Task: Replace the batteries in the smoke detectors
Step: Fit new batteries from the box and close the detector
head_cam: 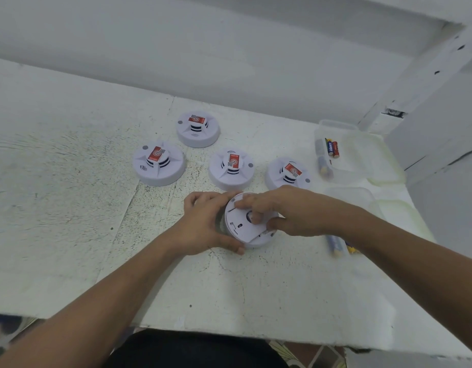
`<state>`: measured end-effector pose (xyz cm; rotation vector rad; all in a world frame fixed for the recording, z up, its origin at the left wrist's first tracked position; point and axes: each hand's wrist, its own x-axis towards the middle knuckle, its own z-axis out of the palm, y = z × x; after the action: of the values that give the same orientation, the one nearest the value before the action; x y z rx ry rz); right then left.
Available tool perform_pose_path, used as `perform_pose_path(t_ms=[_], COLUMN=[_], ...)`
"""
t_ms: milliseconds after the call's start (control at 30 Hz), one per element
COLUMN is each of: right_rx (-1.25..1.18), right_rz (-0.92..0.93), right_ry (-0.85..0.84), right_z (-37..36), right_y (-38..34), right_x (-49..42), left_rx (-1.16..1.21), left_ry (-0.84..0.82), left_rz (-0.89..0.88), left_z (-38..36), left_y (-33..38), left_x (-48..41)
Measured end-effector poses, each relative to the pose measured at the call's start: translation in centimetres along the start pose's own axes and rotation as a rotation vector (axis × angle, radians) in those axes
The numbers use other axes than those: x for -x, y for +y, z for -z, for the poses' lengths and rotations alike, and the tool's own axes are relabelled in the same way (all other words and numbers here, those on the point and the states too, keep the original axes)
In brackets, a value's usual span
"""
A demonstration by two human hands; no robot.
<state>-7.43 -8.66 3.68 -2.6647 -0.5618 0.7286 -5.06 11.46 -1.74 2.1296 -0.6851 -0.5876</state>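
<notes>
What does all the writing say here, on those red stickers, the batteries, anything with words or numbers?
Nothing can be read for certain.
Red stickers on the four standing detectors: a round emblem and a code patch, print too blurred.
Blue battery in the box: yellow lettering, too blurred.
Loose batteries: blurred.
Held detector: no text visible.

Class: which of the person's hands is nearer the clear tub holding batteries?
Right. The right hand holds the smoke detector on the side facing the tub; the left hand grips its opposite edge, farther off.
</notes>
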Motion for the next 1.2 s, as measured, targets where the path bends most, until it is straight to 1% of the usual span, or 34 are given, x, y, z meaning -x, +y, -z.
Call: perform_pose_path(t_ms=[167, 333, 533, 667, 800, 1033, 1200], right_rx=[-0.039, -0.011, -0.037, -0.038, -0.028, -0.035, 0.080], right_rz=[0.013, 0.126, 0.200, 0.213, 0.212, 0.221, 0.215], right_ry=[0.003, 0.001, 0.116, 0.167, 0.193, 0.259, 0.276], right_z=[-0.2, -1.0, -2.5, -3.3, -3.8, -4.7, -4.4], right_y=[0.4, 0.6, 1.0, 1.1, 1.1, 1.1, 1.2], right_x=[-0.2, 0.1, 0.1, 0.0, 0.0, 0.0, 0.1], left_rx=[0.002, -0.009, -0.037, -0.063, -0.038, -0.053, -0.094], left_ry=[-0.007, 0.004, 0.019, 0.053, 0.080, 0.102, 0.161], left_rz=[-0.007, -0.004, -0.080, -0.094, -0.104, -0.123, -0.166], left_z=[0.0, -0.1, -0.4, -0.7, -0.9, -1.2, -1.4], left_y=[-0.2, -0.5, -1.0, -1.5, -1.6, -2.1, -1.4], left_x=[0.0, -0.2, -0.2, -0.5, -0.5, -0.6, -0.5])
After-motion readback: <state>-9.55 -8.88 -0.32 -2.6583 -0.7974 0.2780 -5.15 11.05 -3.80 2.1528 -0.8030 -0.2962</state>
